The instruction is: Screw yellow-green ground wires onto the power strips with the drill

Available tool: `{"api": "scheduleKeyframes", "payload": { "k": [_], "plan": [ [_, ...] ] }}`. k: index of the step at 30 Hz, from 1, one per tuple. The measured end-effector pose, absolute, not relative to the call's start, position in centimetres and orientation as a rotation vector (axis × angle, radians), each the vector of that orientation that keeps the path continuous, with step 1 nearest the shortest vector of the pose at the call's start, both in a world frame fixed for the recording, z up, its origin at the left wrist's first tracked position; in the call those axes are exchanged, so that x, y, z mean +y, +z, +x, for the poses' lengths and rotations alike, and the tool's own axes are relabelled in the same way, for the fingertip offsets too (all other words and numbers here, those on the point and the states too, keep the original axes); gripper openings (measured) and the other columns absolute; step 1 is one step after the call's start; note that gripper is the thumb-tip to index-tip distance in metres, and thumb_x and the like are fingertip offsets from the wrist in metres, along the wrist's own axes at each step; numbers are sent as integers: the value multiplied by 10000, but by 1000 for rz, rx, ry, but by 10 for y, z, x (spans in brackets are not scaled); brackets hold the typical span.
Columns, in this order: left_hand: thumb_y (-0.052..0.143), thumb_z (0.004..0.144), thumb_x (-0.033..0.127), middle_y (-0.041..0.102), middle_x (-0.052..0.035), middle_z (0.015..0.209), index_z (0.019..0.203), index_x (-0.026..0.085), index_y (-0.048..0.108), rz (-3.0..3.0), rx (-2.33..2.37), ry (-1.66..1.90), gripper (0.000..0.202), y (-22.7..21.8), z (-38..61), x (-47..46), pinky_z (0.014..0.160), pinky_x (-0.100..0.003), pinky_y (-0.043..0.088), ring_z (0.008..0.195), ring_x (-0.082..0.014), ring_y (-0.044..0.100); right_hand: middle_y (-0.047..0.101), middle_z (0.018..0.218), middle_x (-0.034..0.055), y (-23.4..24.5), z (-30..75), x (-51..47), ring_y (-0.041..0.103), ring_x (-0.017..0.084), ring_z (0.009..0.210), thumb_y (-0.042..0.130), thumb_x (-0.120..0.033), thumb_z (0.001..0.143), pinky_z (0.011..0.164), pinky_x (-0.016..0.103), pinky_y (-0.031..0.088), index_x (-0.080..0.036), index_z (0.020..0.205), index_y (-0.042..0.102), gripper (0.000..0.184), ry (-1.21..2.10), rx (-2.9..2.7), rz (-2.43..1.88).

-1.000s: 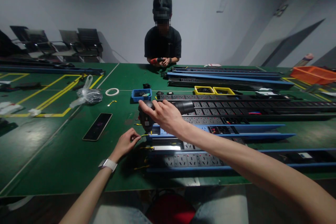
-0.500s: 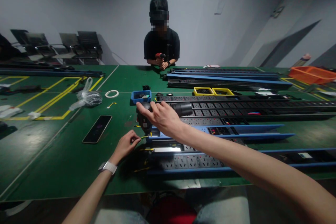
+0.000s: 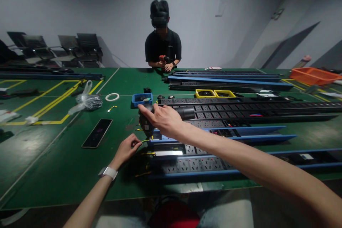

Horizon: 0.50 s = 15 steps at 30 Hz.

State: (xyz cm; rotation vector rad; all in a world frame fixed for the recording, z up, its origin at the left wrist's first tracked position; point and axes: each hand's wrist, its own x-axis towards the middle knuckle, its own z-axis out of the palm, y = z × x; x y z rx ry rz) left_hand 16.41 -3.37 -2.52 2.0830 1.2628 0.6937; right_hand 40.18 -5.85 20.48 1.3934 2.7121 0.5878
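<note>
My right hand [image 3: 167, 119] grips a black power screwdriver [image 3: 146, 124], its head pointing down at the left end of a blue-edged socket strip [image 3: 267, 137]. The tool's tip is hard to make out. Between the thumb and fingers of my left hand [image 3: 128, 148] is pinched a short yellow-green wire [image 3: 145, 140], which runs to that same strip end. Nearer to me lies another socket strip [image 3: 192, 164], with yellow wire ends at its left. Beyond my right hand stretch several black socket strips [image 3: 219, 107].
A phone [image 3: 97, 133], a ring of white tape [image 3: 112, 97] and a plastic bag [image 3: 89, 100] lie at left. Behind the tool stands a blue bin [image 3: 135, 99]; yellow bins [image 3: 224, 94] are right of it. Across the table [image 3: 61, 171], a person [image 3: 162, 46] holds a red drill. An orange basket [image 3: 315, 76] is far right.
The view has shifted slightly. My hands keep the same hold on the screwdriver and the wire, with hardly any movement. The person opposite has raised their head a little.
</note>
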Motion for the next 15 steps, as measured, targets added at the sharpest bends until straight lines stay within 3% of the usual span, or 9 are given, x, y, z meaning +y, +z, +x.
{"api": "scheduleKeyframes", "payload": {
  "k": [4, 10, 15],
  "plan": [
    [588, 907, 459, 600, -36, 843, 819, 206, 660, 2068, 1263, 670, 278, -25, 164, -33, 711, -309, 433, 749, -185, 558, 594, 1053, 97, 204, 396, -59, 622, 224, 780, 478, -60, 861, 645, 337, 440, -213, 1563, 96, 813, 650, 2759, 1307],
    [591, 909, 439, 589, -31, 837, 820, 208, 663, 2078, 1265, 668, 258, -24, 164, -33, 697, -304, 416, 749, -182, 546, 598, 1032, 96, 202, 386, -61, 614, 197, 766, 206, -67, 1001, 661, 332, 453, -233, 1565, 96, 598, 773, 2690, 1343],
    [592, 920, 438, 598, -30, 850, 825, 206, 658, 2096, 1233, 710, 259, -24, 164, -34, 698, -295, 421, 751, -175, 549, 595, 1020, 81, 194, 391, -64, 611, 183, 777, 168, -78, 1017, 690, 316, 458, -245, 1550, 102, 562, 876, 2710, 1305]
  ]
}}
